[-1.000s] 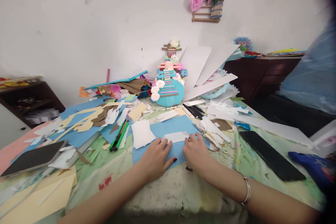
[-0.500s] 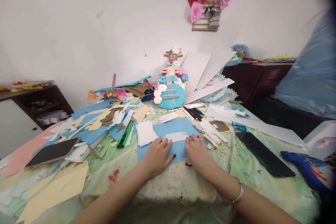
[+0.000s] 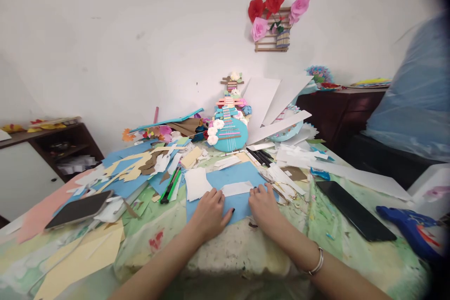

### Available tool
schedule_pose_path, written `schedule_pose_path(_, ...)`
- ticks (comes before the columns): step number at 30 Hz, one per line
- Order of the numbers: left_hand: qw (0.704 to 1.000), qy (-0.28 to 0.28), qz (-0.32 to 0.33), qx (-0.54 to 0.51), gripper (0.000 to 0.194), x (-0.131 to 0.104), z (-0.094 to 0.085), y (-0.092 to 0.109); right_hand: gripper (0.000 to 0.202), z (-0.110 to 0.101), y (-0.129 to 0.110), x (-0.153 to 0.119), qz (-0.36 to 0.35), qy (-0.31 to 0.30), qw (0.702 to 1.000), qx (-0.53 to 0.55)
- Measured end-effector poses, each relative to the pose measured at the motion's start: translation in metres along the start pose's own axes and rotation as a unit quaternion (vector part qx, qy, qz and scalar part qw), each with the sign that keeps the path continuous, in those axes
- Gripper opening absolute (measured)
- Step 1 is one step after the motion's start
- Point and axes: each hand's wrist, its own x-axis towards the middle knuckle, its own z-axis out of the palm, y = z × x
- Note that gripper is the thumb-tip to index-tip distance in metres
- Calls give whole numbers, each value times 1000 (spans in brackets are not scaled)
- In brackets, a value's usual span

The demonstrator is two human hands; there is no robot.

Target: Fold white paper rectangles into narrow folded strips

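The left grip (image 3: 210,214) and right grip (image 3: 264,208) rest at either end of a white paper strip (image 3: 237,189), whether pinching it I cannot tell, which lies on a blue sheet (image 3: 230,176) across the cluttered desk (image 3: 246,251), near gold-handled scissors (image 3: 274,184).

**No readable lettering**

No text, brand, number or sign can be read. At the right, any marking on the dark blue plastic object with a red-and-white patch (image 3: 404,223) is too blurred to decipher; on the small bright-blue glossy object (image 3: 320,174) farther left, too small.
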Motion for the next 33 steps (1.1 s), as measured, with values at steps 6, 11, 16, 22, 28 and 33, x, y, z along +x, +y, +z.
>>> schedule_pose_path(6,1000,2,3,-5,35,1,-1,1,21,0,-1,0,3,-2,1000,7)
schedule_pose_path(11,997,-22,62,-42,48,4,-4,-1,23,-1,-2,0,-5,-6,1000,13)
schedule_pose_path(16,996,-41,54,-52,51,6,-1,-5,23,-3,-3,-1,-4,-11,1000,17)
schedule_pose_path(22,996,12,42,-74,37,4,-2,-6,20,-5,-3,0,6,-14,1000,15)
schedule_pose_path(28,996,53,32,-63,27,5,-4,-6,23,-9,-1,0,12,-21,999,21)
schedule_pose_path(33,995,73,25,-63,23,4,-2,-10,26,-13,2,-1,22,-31,999,32)
